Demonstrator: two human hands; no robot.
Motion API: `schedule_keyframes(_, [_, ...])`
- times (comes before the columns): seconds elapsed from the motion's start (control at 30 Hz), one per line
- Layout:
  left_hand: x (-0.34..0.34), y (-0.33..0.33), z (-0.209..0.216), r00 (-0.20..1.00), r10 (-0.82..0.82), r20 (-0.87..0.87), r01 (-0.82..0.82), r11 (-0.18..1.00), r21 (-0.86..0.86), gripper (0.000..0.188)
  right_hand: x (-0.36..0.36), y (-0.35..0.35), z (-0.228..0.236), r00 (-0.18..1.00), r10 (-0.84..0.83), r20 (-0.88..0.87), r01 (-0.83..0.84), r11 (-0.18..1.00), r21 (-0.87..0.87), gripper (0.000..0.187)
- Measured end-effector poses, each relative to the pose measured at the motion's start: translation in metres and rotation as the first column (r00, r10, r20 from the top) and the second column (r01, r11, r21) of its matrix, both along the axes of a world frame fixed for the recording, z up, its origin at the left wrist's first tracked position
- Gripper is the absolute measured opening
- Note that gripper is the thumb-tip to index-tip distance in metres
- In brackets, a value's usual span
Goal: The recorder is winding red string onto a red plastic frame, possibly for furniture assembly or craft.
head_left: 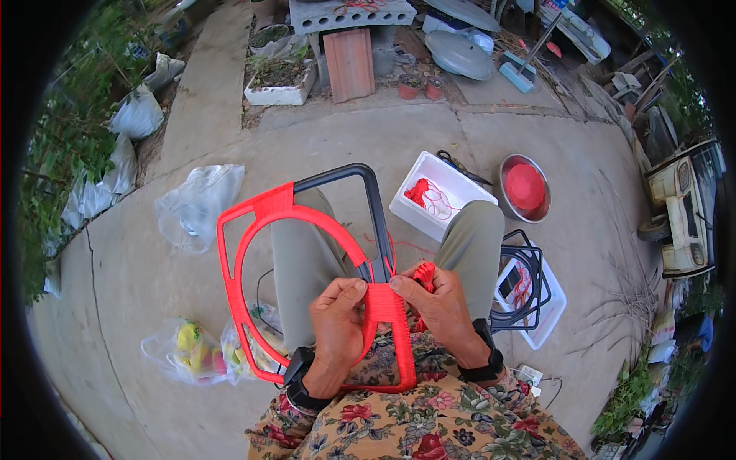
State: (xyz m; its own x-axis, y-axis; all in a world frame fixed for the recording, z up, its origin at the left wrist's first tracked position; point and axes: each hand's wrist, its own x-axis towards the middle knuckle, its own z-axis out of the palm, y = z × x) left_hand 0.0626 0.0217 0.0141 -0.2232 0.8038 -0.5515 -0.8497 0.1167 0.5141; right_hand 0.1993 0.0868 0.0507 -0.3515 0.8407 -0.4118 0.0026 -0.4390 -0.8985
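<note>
A person sits on a concrete floor [123, 276] with a dark metal frame [368, 192] propped across the knees, most of it already bound in red cord [383, 307]. The left hand [337, 314] has its grip closed on the wrapped lower right bar of the frame, thumb pressed on the cord. The right hand [441, 303] is just beside it, its grip closed on a small bundle of red cord [424, 273], forefinger touching the wrapped bar. Both wrists wear dark watch-like bands, and flowered sleeves show at the lower edge. Beyond the right knee stands a white foam box [452, 180] with loose red cord inside and black scissors [460, 165] on its far rim. Beside it sits a steel bowl [506, 180] holding a red spool. To the right, a white tray [548, 314] carries a stack of bare dark frames [529, 268]. On the left lies a crumpled clear plastic bag [195, 203], and nearer, a clear bag with yellow and pink items [188, 353]. Far off stand a white planter box [280, 92], a grey concrete block [353, 14] and a reddish board [350, 65].
</note>
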Motion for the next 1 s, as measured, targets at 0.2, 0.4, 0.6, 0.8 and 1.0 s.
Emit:
schedule_keyframes(0.2, [-0.004, -0.001, 0.001, 0.997, -0.049, 0.067, 0.047, 0.999, 0.023, 0.006, 0.001, -0.009, -0.001, 0.992, 0.010, 0.127, -0.027, 0.991, 0.128, 0.018])
schedule_keyframes(0.4, [-0.002, -0.004, -0.002, 0.998, -0.025, 0.062, 0.026, 1.000, -0.013, 0.005, -0.001, -0.018, -0.005, 0.990, -0.055, 0.133, 0.028, 0.980, 0.198, 0.017])
schedule_keyframes(0.6, [-0.001, -0.006, -0.001, 0.999, -0.030, 0.035, 0.030, 1.000, 0.008, 0.006, 0.002, -0.022, -0.008, 0.991, -0.049, 0.121, 0.017, 0.967, 0.255, 0.013])
schedule_keyframes(0.8, [0.000, 0.000, 0.005, 0.998, -0.053, 0.020, 0.053, 0.999, -0.004, 0.007, 0.000, -0.018, -0.003, 0.997, -0.073, -0.020, 0.075, 0.988, 0.135, 0.018])
schedule_keyframes(1.0, [-0.005, 0.002, 0.006, 0.986, -0.150, 0.068, 0.141, 0.982, 0.123, 0.018, 0.016, 0.005, -0.021, 0.975, -0.057, -0.215, 0.060, 0.998, 0.005, 0.023])
